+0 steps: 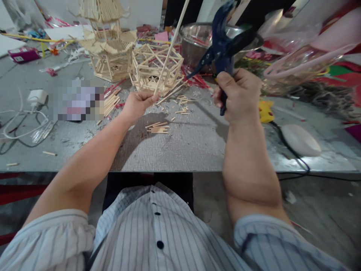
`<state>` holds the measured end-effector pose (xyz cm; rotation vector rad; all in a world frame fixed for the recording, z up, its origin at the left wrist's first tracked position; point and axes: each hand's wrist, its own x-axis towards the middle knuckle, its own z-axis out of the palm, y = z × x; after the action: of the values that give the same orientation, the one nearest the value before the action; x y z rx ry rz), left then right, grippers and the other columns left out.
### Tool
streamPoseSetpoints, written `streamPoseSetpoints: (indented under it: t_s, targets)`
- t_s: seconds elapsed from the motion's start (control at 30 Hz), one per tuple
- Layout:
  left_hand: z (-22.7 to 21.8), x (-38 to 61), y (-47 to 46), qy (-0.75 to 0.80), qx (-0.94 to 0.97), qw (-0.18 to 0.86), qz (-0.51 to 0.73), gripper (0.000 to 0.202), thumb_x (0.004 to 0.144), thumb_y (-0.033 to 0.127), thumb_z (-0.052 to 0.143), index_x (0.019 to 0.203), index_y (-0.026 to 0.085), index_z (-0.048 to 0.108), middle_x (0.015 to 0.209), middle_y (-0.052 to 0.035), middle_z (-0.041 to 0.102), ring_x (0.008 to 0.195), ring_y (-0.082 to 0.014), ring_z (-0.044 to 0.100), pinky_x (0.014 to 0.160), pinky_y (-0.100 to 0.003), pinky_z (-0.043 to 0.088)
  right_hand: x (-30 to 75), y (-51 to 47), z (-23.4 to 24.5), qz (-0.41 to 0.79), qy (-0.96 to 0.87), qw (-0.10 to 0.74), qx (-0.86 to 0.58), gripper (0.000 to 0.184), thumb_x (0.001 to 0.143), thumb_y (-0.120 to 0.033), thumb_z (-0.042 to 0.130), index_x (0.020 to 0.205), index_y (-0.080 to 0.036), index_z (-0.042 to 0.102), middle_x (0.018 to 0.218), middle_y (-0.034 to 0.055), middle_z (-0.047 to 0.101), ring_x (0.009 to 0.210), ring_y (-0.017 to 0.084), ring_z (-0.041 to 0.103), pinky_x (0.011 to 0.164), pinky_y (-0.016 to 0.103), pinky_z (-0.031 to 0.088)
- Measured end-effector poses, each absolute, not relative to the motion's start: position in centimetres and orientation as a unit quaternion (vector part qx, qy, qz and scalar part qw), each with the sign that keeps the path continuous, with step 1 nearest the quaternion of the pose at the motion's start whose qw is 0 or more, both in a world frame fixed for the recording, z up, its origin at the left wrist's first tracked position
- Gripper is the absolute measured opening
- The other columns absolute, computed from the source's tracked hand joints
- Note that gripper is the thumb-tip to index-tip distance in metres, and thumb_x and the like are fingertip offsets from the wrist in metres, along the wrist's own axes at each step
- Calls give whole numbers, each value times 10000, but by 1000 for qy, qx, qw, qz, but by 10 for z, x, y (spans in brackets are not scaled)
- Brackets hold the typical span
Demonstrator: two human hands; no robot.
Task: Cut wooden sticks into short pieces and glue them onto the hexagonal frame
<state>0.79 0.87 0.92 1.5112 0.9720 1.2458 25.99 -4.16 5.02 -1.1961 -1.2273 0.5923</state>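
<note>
My left hand pinches the lower end of a long, thin wooden stick, which slants up and to the right past the top of the view. Raised on the right, my right hand is wrapped round the handles of dark blue hand shears; their exact jaw position is hard to make out. Behind my left hand stands an open wooden stick frame, next to a tiered stick pagoda. Below the hands lies a small pile of short cut sticks, with more cut pieces farther back.
A metal bowl stands at the back. On the left are a bundle of sticks, a blurred-out flat object, and a white charger with cables. A yellow figure and a whitish oval object with a black cord lie right.
</note>
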Motion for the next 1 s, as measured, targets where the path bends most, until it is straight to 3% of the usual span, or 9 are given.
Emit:
streamPoseSetpoints:
  t_s: [0.1, 0.23, 0.5, 0.6, 0.7, 0.8, 0.9, 1.0]
  targets:
    - [11, 10, 8, 379, 618, 454, 518, 138, 836, 169, 754, 702, 166, 723, 667, 14, 653, 761, -112, 635, 742, -235, 478, 246, -48, 52, 370, -509, 643, -437, 574, 596, -693, 805, 686, -259, 440, 500, -69, 398, 393, 82, 309, 426, 281, 143]
    - [16, 11, 5, 381, 605, 480, 508, 156, 833, 96, 718, 692, 157, 741, 670, 11, 650, 778, -108, 643, 761, -238, 464, 234, -55, 53, 475, -500, 603, -401, 577, 678, -768, 725, 721, -236, 507, 493, -86, 361, 388, 55, 245, 443, 270, 112]
    - [27, 4, 0, 423, 589, 463, 510, 172, 853, 261, 733, 702, 178, 728, 783, -28, 728, 752, -119, 644, 683, -236, 510, 239, -57, 59, 557, -507, 535, -381, 639, 544, -755, 808, 754, -245, 485, 457, -115, 332, 342, 54, 186, 441, 285, 142]
    - [28, 5, -2, 426, 586, 495, 480, 140, 862, 221, 711, 732, 171, 720, 758, -18, 711, 780, -119, 682, 715, -234, 541, 236, -53, 52, 514, -509, 553, -413, 615, 608, -800, 704, 753, -265, 439, 489, -99, 334, 370, 74, 213, 447, 283, 191]
    - [24, 8, -2, 429, 580, 509, 469, 121, 872, 214, 699, 764, 162, 718, 754, -10, 702, 779, -112, 695, 735, -234, 558, 228, -46, 39, 423, -526, 564, -477, 551, 645, -760, 634, 794, -278, 413, 677, -32, 523, 497, 131, 425, 504, 313, 349]
    - [20, 11, -3, 433, 583, 511, 460, 99, 858, 235, 731, 807, 150, 725, 764, -16, 705, 763, -114, 699, 746, -250, 564, 220, -43, 33, 350, -557, 523, -542, 500, 728, -737, 536, 946, -288, 508, 1058, 57, 664, 832, 225, 649, 622, 357, 486]
    - [16, 15, -7, 430, 591, 526, 435, 122, 834, 250, 762, 813, 133, 733, 749, -24, 710, 723, -115, 695, 754, -270, 569, 217, -45, 34, 351, -576, 487, -555, 477, 809, -644, 455, 1130, -309, 567, 1330, 71, 620, 1143, 260, 641, 726, 376, 543]
    - [15, 17, -13, 420, 598, 546, 410, 161, 809, 274, 792, 788, 123, 740, 726, -31, 713, 692, -117, 691, 762, -286, 574, 216, -50, 37, 441, -582, 492, -475, 492, 726, -459, 471, 1188, -328, 574, 1373, 48, 612, 1236, 260, 603, 798, 410, 556]
